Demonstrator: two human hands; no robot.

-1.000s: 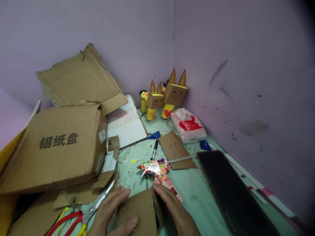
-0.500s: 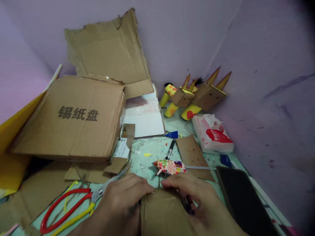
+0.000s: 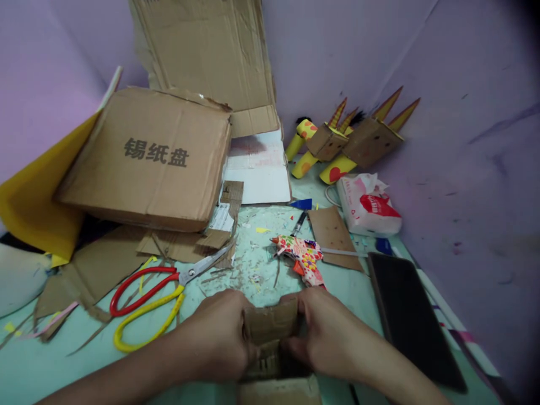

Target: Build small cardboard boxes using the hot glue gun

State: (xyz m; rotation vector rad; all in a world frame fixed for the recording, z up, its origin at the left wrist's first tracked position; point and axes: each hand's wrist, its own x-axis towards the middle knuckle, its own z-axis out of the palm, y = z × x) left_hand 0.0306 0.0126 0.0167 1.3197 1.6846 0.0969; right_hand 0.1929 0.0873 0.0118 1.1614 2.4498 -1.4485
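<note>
A small folded cardboard piece (image 3: 272,323), with a dark hollow inside, is at the bottom centre between my two hands. My left hand (image 3: 223,332) grips its left side, the fingers curled and partly hidden behind it. On the right side my right hand (image 3: 318,329) holds the same piece, thumb toward the hollow. Just beyond my right hand lies a glue gun (image 3: 301,256) with a flowered cover, its tip pointing left. Scissors (image 3: 185,275) with one red and one yellow handle loop lie open beyond my left forearm.
A large cardboard box (image 3: 147,163) leans at the left near yellow sheeting (image 3: 46,197). Giraffe-like cardboard figures (image 3: 333,146) stand at the back, behind a tissue pack (image 3: 371,208). A dark flat object (image 3: 413,315) lies right; a pen (image 3: 298,223) and cardboard scraps are mid-table.
The view has tilted down and shifted left. The cardboard piece has turned so its hollow shows, and both hands have changed their hold on it. More of the glue gun and scissors shows.
</note>
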